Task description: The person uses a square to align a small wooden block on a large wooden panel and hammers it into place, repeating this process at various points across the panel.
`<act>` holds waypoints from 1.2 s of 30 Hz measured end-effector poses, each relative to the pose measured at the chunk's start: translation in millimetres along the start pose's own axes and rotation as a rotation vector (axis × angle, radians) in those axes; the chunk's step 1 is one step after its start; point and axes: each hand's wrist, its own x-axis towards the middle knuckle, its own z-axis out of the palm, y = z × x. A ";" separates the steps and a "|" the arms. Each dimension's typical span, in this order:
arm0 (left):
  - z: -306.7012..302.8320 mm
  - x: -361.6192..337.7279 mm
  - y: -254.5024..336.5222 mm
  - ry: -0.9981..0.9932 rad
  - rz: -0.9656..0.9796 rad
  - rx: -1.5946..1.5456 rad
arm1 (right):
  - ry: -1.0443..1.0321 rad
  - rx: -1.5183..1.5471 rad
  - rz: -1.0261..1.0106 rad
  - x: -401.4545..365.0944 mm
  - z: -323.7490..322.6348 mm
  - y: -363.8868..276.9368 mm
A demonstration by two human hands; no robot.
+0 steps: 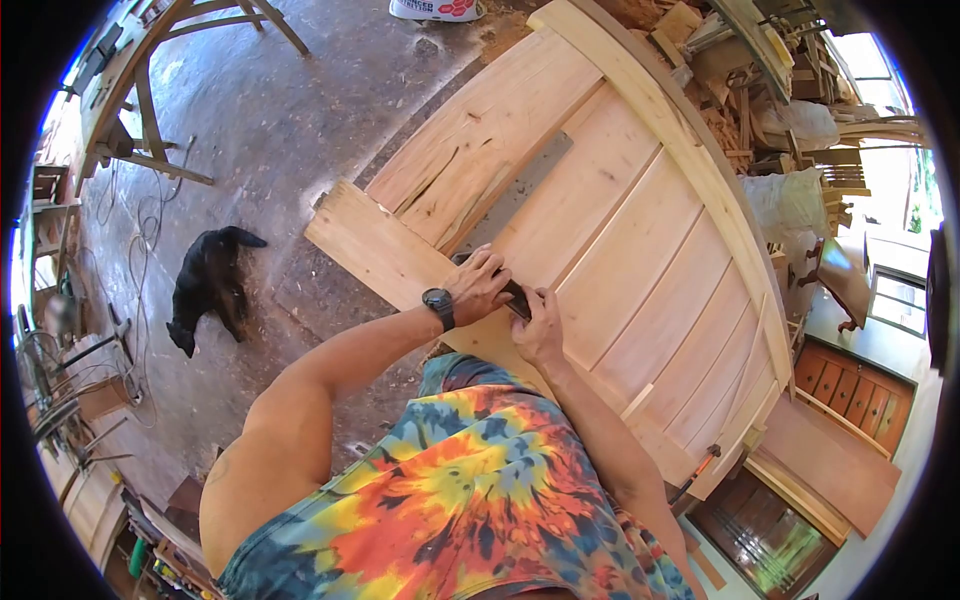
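A large arched panel of pale wooden boards [590, 215] lies before me, with a frame rail [370, 245] along its near left side. My left hand [480, 284], with a black watch [438, 308] on the wrist, is closed over a small dark hand tool [518, 299] at the rail's inner edge. My right hand [541, 325] grips the near end of that tool, thumb and fingers pressed to it. The fingers cover most of the tool, so its exact kind cannot be made out. An open gap [525, 185] runs between two boards just beyond my hands.
A black dog [208, 285] stands on the concrete floor at left. Cables [145, 230] trail near a wooden trestle [150, 110]. An orange-handled tool [707, 460] rests by the panel's lower right corner. Stacked lumber and scraps crowd the right; a wooden door [858, 392] is behind.
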 end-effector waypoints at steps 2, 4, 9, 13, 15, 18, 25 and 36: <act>0.1 0.0 -0.2 0.005 0.002 -0.002 | -0.004 0.003 0.003 -0.3 -0.6 -0.2; -0.4 0.5 0.0 0.007 0.009 -0.002 | -0.005 0.008 0.006 -0.6 0.6 1.7; -0.3 0.4 1.5 0.015 0.006 0.008 | 0.012 0.014 -0.026 0.2 0.9 4.1; 0.3 0.4 2.6 0.016 0.011 0.011 | 0.041 0.010 -0.055 -2.5 1.3 4.5; 0.4 0.8 2.8 0.027 0.009 0.020 | 0.036 0.018 -0.043 -2.8 1.7 4.5; 0.5 1.0 3.9 0.065 0.008 0.010 | 0.008 0.014 -0.010 -3.1 3.0 4.5; 2.7 0.7 2.9 0.035 -0.012 0.008 | 0.036 -0.041 -0.046 -3.4 3.8 6.2; 3.0 1.0 5.4 0.077 -0.043 0.026 | -0.007 -0.030 -0.015 -2.3 1.7 3.5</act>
